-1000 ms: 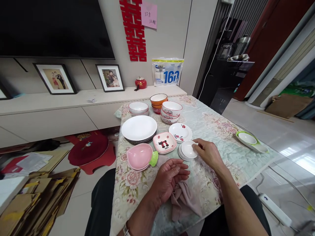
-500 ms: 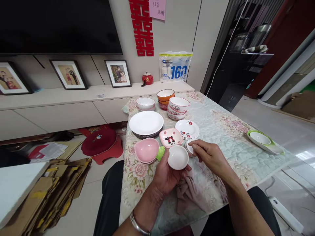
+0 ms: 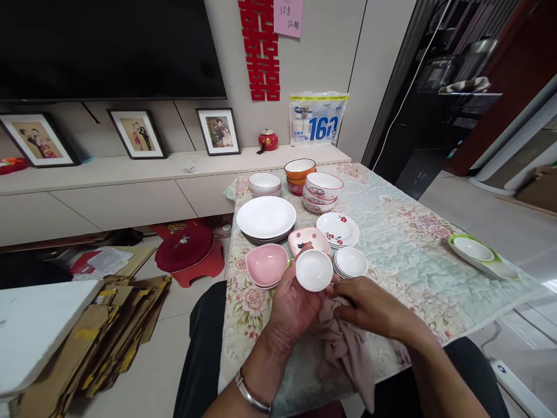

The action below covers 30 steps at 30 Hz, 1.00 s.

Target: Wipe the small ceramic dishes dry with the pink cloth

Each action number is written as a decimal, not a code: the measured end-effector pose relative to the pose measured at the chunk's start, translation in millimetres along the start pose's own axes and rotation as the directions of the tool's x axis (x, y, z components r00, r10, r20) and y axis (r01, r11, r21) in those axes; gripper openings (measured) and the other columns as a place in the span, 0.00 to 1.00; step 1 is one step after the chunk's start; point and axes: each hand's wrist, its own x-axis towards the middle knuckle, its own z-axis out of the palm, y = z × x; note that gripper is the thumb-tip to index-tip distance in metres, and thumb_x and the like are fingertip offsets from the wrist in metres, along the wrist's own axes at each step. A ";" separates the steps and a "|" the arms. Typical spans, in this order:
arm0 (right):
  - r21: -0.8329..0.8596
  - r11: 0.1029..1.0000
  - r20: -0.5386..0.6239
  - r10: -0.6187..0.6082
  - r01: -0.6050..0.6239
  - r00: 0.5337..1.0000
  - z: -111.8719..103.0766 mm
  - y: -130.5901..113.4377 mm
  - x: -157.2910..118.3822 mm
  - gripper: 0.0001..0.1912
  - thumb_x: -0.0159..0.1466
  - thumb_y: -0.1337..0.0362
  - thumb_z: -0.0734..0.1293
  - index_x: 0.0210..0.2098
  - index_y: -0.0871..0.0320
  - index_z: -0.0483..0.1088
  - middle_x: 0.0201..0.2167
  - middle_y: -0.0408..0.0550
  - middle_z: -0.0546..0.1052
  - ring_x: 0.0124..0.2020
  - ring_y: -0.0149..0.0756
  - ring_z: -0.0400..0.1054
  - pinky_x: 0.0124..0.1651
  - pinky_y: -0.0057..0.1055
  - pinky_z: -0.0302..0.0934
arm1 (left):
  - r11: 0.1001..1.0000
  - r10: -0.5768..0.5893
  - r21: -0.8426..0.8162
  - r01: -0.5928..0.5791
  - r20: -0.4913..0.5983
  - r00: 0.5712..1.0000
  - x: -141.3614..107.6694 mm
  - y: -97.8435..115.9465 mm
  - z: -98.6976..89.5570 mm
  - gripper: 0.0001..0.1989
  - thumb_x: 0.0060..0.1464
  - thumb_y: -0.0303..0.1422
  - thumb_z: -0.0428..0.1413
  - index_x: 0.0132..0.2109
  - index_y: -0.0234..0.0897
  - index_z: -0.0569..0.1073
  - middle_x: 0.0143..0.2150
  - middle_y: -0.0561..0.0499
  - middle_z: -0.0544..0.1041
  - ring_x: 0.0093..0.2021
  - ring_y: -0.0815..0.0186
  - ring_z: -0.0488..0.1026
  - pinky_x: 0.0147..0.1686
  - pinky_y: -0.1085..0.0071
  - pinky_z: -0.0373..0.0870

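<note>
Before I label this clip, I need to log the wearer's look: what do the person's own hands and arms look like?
The left hand and right hand wear no gloves. No sleeve shows on either forearm. A smooth, shiny silver-coloured bracelet circles the left wrist; nothing shows on the right one. No cables or markings can be seen.

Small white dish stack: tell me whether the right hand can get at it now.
Probably yes: the small white dish stack sits just beyond the right hand, its top uncovered, though that hand seems to hold the cloth.
</note>
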 end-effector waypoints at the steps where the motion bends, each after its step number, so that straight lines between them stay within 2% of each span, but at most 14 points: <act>1: 0.097 0.995 0.057 -0.005 -0.001 0.998 -11.4 2.9 -4.5 0.09 0.57 0.69 0.66 0.35 0.53 0.77 0.30 0.41 0.78 0.31 0.35 0.70 0.35 0.28 0.60 | 1.000 0.000 -0.006 0.000 0.004 1.000 0.4 -0.5 -0.7 0.26 0.58 0.45 0.56 0.61 0.43 0.69 0.48 0.47 0.80 0.41 0.55 0.78 0.37 0.65 0.70; 4: 0.351 0.933 0.069 0.061 -0.082 0.996 -40.3 10.6 -16.1 0.09 0.59 0.61 0.68 0.38 0.54 0.78 0.31 0.43 0.78 0.31 0.36 0.69 0.33 0.29 0.61 | 1.000 0.013 -0.023 -0.013 0.028 1.000 1.8 -2.5 -2.0 0.26 0.59 0.42 0.56 0.63 0.45 0.66 0.48 0.49 0.80 0.41 0.56 0.79 0.41 0.62 0.72; 7: 0.490 0.867 -0.070 0.141 -0.089 0.987 -46.5 12.4 -17.7 0.11 0.60 0.56 0.68 0.37 0.56 0.77 0.31 0.45 0.77 0.31 0.38 0.69 0.33 0.30 0.61 | 0.998 0.034 -0.051 -0.033 0.019 0.999 3.1 -5.7 -2.7 0.24 0.60 0.39 0.56 0.62 0.40 0.68 0.50 0.47 0.80 0.50 0.55 0.77 0.51 0.58 0.71; 8: 0.472 0.878 -0.132 0.160 -0.080 0.978 -42.8 11.2 -15.1 0.12 0.61 0.56 0.68 0.37 0.56 0.76 0.30 0.45 0.77 0.31 0.38 0.69 0.33 0.30 0.61 | 0.998 0.027 -0.053 -0.026 0.015 1.000 3.4 -7.1 -3.1 0.23 0.60 0.38 0.56 0.61 0.39 0.69 0.51 0.47 0.80 0.54 0.54 0.75 0.55 0.58 0.69; 10: 0.327 0.942 -0.267 0.165 -0.072 0.950 -28.9 6.9 -6.5 0.11 0.62 0.57 0.67 0.39 0.56 0.75 0.30 0.45 0.77 0.31 0.37 0.69 0.35 0.31 0.61 | 0.999 0.011 -0.032 -0.011 0.027 1.000 3.7 -10.4 -4.5 0.23 0.59 0.37 0.58 0.60 0.39 0.70 0.55 0.46 0.79 0.59 0.54 0.71 0.59 0.58 0.66; 13: 0.029 0.995 -0.431 0.097 -0.093 0.897 -1.5 -0.5 9.3 0.09 0.62 0.62 0.65 0.41 0.55 0.73 0.35 0.48 0.77 0.35 0.40 0.70 0.40 0.34 0.61 | 0.998 0.033 0.045 -0.036 0.073 0.997 3.8 -15.7 -6.6 0.25 0.55 0.36 0.62 0.59 0.40 0.72 0.58 0.46 0.76 0.62 0.54 0.69 0.60 0.59 0.65; 15: -0.119 0.989 -0.477 0.021 -0.088 0.879 14.2 -3.8 17.3 0.07 0.63 0.66 0.63 0.39 0.56 0.71 0.35 0.51 0.75 0.39 0.44 0.69 0.42 0.36 0.62 | 0.995 0.053 0.083 -0.060 0.090 0.995 3.7 -18.2 -6.7 0.25 0.52 0.36 0.65 0.57 0.40 0.73 0.59 0.45 0.76 0.62 0.54 0.69 0.60 0.60 0.66; 18: -0.174 0.985 -0.506 -0.083 -0.008 0.859 28.1 -5.7 22.7 0.09 0.63 0.72 0.59 0.36 0.56 0.69 0.36 0.53 0.73 0.41 0.44 0.67 0.42 0.37 0.62 | 0.991 0.057 0.116 -0.070 0.113 0.992 3.0 -19.5 -4.5 0.29 0.49 0.36 0.67 0.58 0.40 0.72 0.60 0.46 0.75 0.61 0.55 0.69 0.58 0.61 0.67; 21: -0.046 0.997 -0.535 -0.082 0.068 0.841 32.4 -6.3 23.5 0.13 0.61 0.74 0.59 0.41 0.55 0.69 0.38 0.51 0.74 0.41 0.41 0.68 0.42 0.35 0.63 | 0.983 0.051 0.166 -0.072 0.126 0.991 2.0 -18.7 -2.6 0.30 0.49 0.37 0.68 0.59 0.41 0.71 0.60 0.46 0.75 0.60 0.56 0.71 0.57 0.63 0.68; 24: 0.094 0.988 -0.541 -0.054 0.124 0.839 30.0 -6.8 23.0 0.16 0.59 0.75 0.61 0.43 0.54 0.70 0.39 0.48 0.76 0.41 0.40 0.70 0.43 0.33 0.64 | 0.983 0.049 0.170 -0.068 0.114 0.992 1.6 -18.3 -3.9 0.26 0.49 0.37 0.68 0.55 0.42 0.73 0.57 0.47 0.77 0.58 0.57 0.73 0.56 0.64 0.69; 28: 0.145 0.957 -0.437 -0.165 0.250 0.884 19.4 -5.2 19.8 0.16 0.60 0.77 0.59 0.38 0.53 0.73 0.36 0.46 0.76 0.41 0.37 0.70 0.43 0.32 0.65 | 0.991 0.039 0.118 -0.056 0.144 0.989 1.8 -19.6 -6.6 0.26 0.50 0.35 0.67 0.56 0.40 0.73 0.52 0.47 0.79 0.54 0.58 0.75 0.55 0.64 0.69; 30: 0.077 0.966 -0.354 -0.205 0.247 0.913 15.6 -3.9 16.8 0.18 0.60 0.78 0.58 0.37 0.53 0.74 0.36 0.46 0.75 0.41 0.37 0.69 0.43 0.32 0.65 | 0.992 0.025 0.116 -0.042 0.147 0.989 1.5 -20.3 -6.6 0.27 0.52 0.35 0.66 0.58 0.40 0.72 0.53 0.46 0.78 0.55 0.58 0.74 0.55 0.64 0.69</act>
